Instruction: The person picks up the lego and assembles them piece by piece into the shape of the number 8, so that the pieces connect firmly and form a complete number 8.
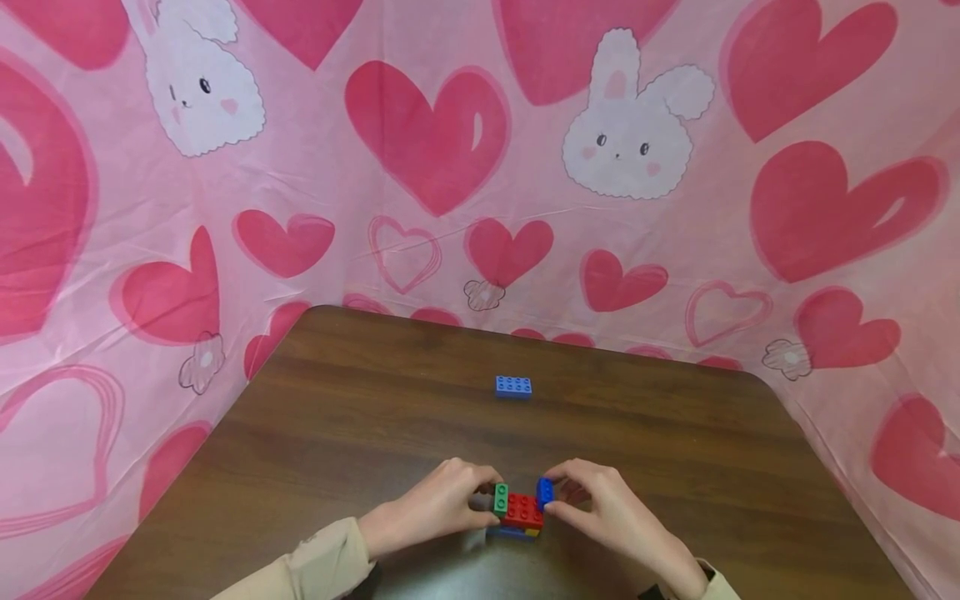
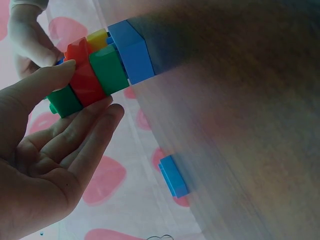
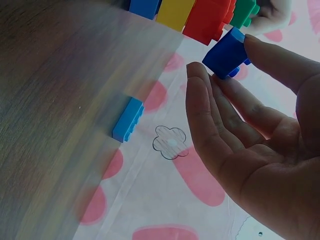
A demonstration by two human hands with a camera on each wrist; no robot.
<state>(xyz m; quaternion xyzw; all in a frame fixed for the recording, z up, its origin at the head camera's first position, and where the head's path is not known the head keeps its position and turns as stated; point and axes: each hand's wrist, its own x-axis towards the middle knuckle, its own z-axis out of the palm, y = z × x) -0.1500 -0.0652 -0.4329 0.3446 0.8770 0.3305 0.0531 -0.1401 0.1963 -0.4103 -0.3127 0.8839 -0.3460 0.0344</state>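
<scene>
A small stack of toy building bricks stands near the table's front. It has a blue brick [image 2: 134, 52] at the bottom, a green brick [image 2: 109, 70] and a yellow brick [image 3: 175, 13] above that, then a red brick [image 1: 522, 510]. On the red brick's left end sits a small green brick [image 1: 501, 498]. My left hand [image 1: 435, 508] grips the stack at this end, thumb on one side and fingers on the other. Between thumb and fingertips, my right hand [image 1: 615, 508] pinches a small dark blue brick [image 3: 225, 54], tilted close over the red brick's right end.
A lighter blue brick [image 1: 513, 387] with studs up lies farther back on the brown wooden table [image 1: 375, 392]. Pink cloth [image 1: 540, 208] with hearts and rabbits hangs around the table's back and sides.
</scene>
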